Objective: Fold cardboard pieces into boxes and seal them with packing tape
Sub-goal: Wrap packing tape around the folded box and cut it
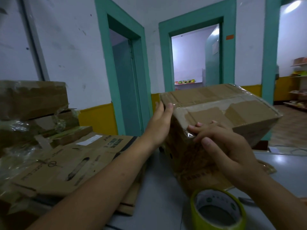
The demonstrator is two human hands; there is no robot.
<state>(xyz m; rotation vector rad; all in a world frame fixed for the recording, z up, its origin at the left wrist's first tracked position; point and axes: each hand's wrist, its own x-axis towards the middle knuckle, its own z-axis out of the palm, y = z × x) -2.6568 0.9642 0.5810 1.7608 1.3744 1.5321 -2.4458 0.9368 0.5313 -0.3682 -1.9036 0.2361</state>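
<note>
While the cardboard box stands tilted on one lower edge on the grey table, clear tape already shines along its top seam and near corner; the left hand lies flat and open against its far end, thumb hooked over the top edge, gripping nothing else; the right hand spreads its fingers on the near corner, apparently pressing tape down. Just below the right wrist lies the yellow-green tape roll; flattened cardboard is stacked beyond the left forearm. Pressing unevenly could trap creases in the tape, and the tilted box might slip off its edge.
</note>
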